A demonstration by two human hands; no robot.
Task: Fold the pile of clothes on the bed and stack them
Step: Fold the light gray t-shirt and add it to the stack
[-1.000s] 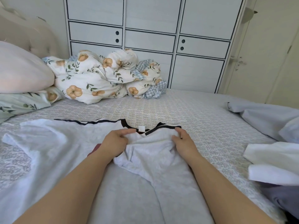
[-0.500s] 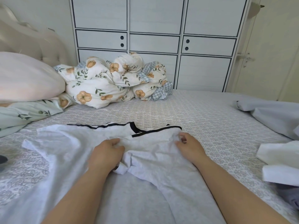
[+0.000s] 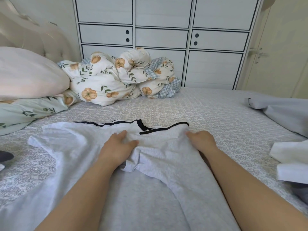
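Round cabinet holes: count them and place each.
4: an upper hole above a lower hole on the left drawer; another upper hole above its lower hole on the right drawer.

left hand [image 3: 117, 147] uncurled, flat on shirt [image 3: 70, 147]

White garment [image 3: 80, 147], black-trimmed at the neckline; bedsheet [image 3: 216, 117], grey floral print; duvet [image 3: 116, 80], cream with orange flowers and green leaves; wardrobe [image 3: 166, 22], white, outlined in black.
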